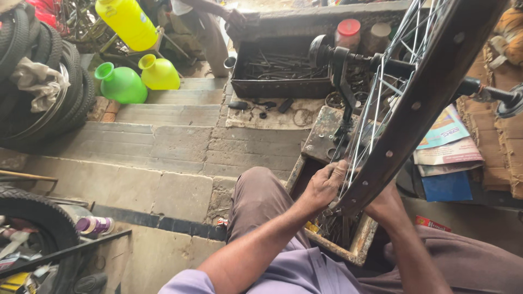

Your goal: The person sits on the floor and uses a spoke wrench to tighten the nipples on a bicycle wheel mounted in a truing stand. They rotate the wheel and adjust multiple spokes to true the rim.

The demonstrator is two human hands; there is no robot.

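The person sits above a rusty metal tray [359, 242] and works on a bicycle wheel rim [430, 92], which stands tilted from the lower centre of the view up to the upper right corner, just in front of the knees; thin spokes [376, 103] run from the rim to the hub and axle [392, 66], and the axle is carried by a dark truing stand [340, 81].

The left hand [324, 185] is at the lower part of the rim, on its left side; its fingers [336, 170] are pressed together around a spoke close to where it meets the rim, but I cannot tell if a small tool is between them. The right hand [384, 204] is behind the rim on its right side and touches it; the rim hides its fingers, so I cannot tell how they are set.

On the stone steps [163, 141] to the left stand a green plastic jug [121, 83] and a yellow plastic jug [158, 72], just beside each other; a bigger yellow canister [128, 23] is above them. Old tyres [49, 81] lean at the left edge; another tyre [38, 223] lies at the lower left. Behind the wheel there is a dark box of metal parts [280, 68]; a jar with red lid [347, 32] stands near it. Paper magazines [447, 144] lie at the right.
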